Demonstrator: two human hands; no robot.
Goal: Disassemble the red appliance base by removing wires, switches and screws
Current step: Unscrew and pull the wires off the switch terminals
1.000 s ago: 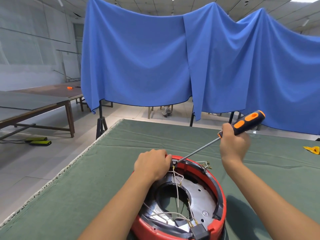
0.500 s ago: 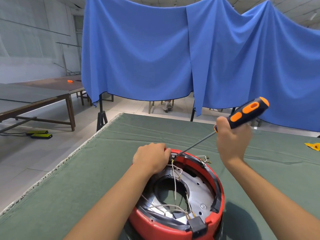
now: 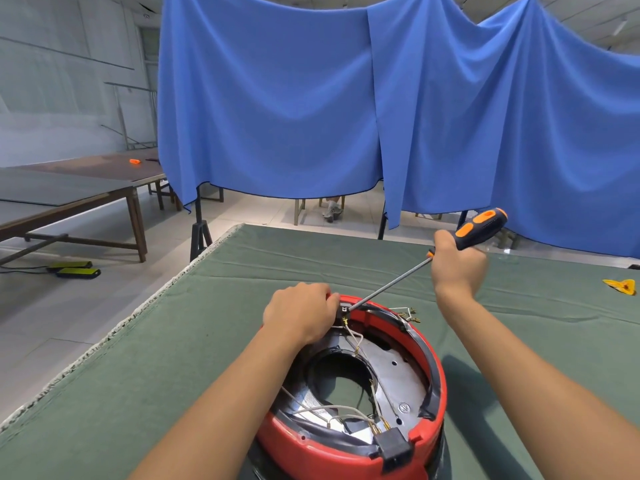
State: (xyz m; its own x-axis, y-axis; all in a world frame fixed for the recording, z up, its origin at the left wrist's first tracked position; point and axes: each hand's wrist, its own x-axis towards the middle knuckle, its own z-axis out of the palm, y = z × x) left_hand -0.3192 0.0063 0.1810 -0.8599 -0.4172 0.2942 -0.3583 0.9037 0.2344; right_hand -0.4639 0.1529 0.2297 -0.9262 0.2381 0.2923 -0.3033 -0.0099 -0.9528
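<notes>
The red appliance base (image 3: 434,368) lies upside down on the green table cloth (image 3: 173,358), its metal plate and white wires (image 3: 332,408) showing inside. My left hand (image 3: 299,315) grips the far rim beside a small black switch (image 3: 344,309). My right hand (image 3: 457,268) holds a screwdriver (image 3: 481,228) with a black and orange handle; its long shaft slants down-left and the tip touches the switch. A black connector block (image 3: 393,445) sits at the near rim. Loose wire terminals (image 3: 408,313) stick out at the far right of the rim.
A yellow scrap (image 3: 621,285) lies on the cloth at the right edge. The table's left edge (image 3: 114,336) runs diagonally. Blue curtains (image 3: 277,98) hang behind the table. Wooden tables (image 3: 86,188) stand at the left, with yellow-black devices (image 3: 74,268) on the floor.
My right hand with the screwdriver has shifted slightly left and its handle tilted, the tip staying at the switch. My left hand stays on the rim. The view has drifted a little.
</notes>
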